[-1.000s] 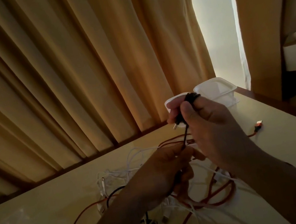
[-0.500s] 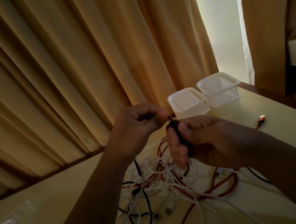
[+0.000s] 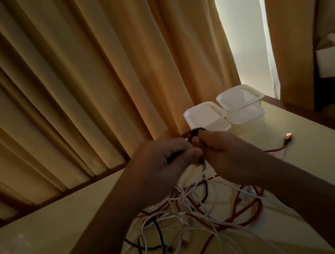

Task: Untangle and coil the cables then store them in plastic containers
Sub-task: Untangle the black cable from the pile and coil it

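Head view: we see the left hand (image 3: 163,162) and right hand (image 3: 225,152) side by side, both curled on a small black cable coil (image 3: 195,133) above the table (image 3: 67,219), over the cable tangle (image 3: 197,210), two lidded plastic containers (image 3: 204,116) just behind.

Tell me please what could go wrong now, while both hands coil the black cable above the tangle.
1. The black cable, gripped by the left hand and right hand, runs down into the tangle of white and red cables; pulling may tighten knots or drag the pile.
2. Both containers have lids on; freeing a hand to open one may let the coil spring loose.
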The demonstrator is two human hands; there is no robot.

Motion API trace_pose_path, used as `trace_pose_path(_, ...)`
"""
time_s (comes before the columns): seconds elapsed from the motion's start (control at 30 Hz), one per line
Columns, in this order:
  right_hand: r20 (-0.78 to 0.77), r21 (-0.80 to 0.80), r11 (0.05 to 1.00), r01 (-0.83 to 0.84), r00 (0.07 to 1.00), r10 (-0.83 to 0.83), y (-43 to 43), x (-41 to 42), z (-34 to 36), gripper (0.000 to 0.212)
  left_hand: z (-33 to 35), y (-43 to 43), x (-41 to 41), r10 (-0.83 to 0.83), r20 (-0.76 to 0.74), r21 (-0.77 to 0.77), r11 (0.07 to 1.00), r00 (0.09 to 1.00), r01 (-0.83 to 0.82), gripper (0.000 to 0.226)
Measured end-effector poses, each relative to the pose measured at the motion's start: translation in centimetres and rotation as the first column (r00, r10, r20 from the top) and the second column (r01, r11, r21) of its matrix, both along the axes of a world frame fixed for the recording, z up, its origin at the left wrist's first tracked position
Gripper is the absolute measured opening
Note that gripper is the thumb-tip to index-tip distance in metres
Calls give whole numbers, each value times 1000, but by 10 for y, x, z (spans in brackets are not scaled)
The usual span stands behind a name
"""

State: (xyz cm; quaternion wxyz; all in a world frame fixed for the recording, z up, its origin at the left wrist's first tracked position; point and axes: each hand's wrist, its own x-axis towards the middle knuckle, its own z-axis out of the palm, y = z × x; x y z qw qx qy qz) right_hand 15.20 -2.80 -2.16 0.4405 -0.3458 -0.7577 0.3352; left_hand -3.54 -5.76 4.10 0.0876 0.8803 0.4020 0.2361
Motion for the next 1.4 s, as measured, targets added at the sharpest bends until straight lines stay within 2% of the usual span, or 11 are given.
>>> trace_pose_path(0.13,-348,-298,856,-422,883,314,-16,3,15,36,9,19,-10,-44,231,127,992,972,15,8)
trace_pose_path(0.27,-446,-348,767,-540,814,371,-18,8,20,26,-9,31,4,-25,473,1,1000,881,28,7)
trace_pose_path(0.4,-574,-337,708,-620,732,367,-12,7,14,28,-29,32,16,41,687,-91,995,725,30,17)
trace_pose_path(0.63,-735,-302,682,-666,619,278,-9,-3,8,30,-44,16,23,113,705,-266,957,700,114,37)
trace_pose_path(0.77,-788,-312,683,-660,581,202,-6,-6,6,26,-46,14,23,-5,603,-199,968,798,156,43)
trace_pose_path(0.83,-804,-322,664,-675,565,184,-7,-6,8,29,-46,17,20,-9,601,-185,971,799,150,37)
trace_pose_path(0.9,-773,-345,684,-642,608,180,-7,-5,9,26,-45,22,16,2,576,-159,981,818,110,32)
trace_pose_path(1.0,-610,-417,785,-458,781,132,-3,-2,5,16,-50,26,12,54,536,-132,991,842,21,28)
trace_pose_path(1.1,-204,-312,947,-80,979,15,2,-4,-3,19,-62,31,9,159,519,-48,986,840,-157,25)
trace_pose_path(1.17,56,-121,975,186,982,-180,4,-10,-7,16,-71,37,6,235,534,-9,962,812,-273,26)
trace_pose_path(1.4,105,193,897,397,901,-421,-3,-23,-15,57,-80,38,8,283,560,90,914,779,-396,25)
